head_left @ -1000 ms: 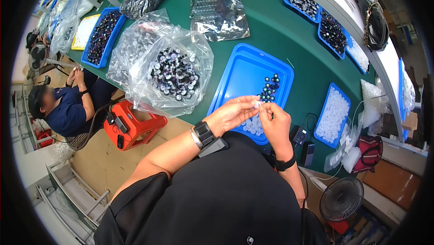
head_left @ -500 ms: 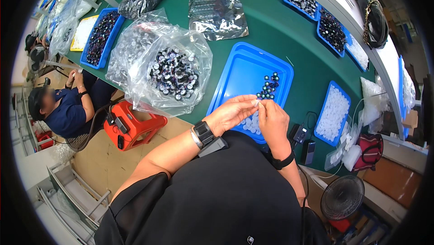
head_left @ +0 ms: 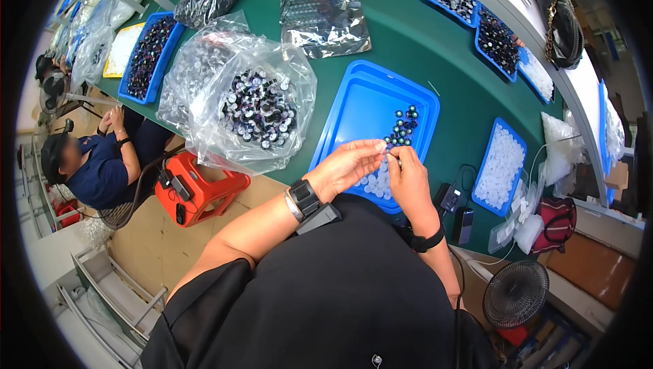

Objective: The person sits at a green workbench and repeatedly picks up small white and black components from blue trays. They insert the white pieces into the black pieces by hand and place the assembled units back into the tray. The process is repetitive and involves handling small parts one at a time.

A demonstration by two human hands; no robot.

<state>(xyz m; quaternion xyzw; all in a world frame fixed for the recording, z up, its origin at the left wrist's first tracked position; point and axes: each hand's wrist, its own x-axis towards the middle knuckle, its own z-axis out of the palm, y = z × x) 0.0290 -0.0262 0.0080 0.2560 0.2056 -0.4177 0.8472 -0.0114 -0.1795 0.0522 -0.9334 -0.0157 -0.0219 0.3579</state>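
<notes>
Over the near part of a blue plastic tray (head_left: pixel 358 107), my left hand (head_left: pixel 348 168) and my right hand (head_left: pixel 411 184) meet at the fingertips. Thumb and forefinger of each hand are pinched together. Something small sits between them, too tiny and covered to name. Just beyond the fingertips, dark shiny round beads (head_left: pixel 406 126) are grouped on the tray's right side. White translucent pieces (head_left: pixel 376 183) lie at the tray's near end, partly hidden by my hands.
Left of the tray, an open clear bag (head_left: pixel 262 110) holds dark-and-clear faceted pieces. A flat silvery bag (head_left: pixel 324 15) lies behind. To the right stand a blue tray of white pieces (head_left: pixel 500 165) and a small black device (head_left: pixel 464 225). A person (head_left: pixel 102 165) sits at far left by a red stool (head_left: pixel 197 189).
My right fingertips have shifted slightly down and left, a little apart from the left ones. A white piece seen at the fingertips before no longer shows. The view has shifted slightly.
</notes>
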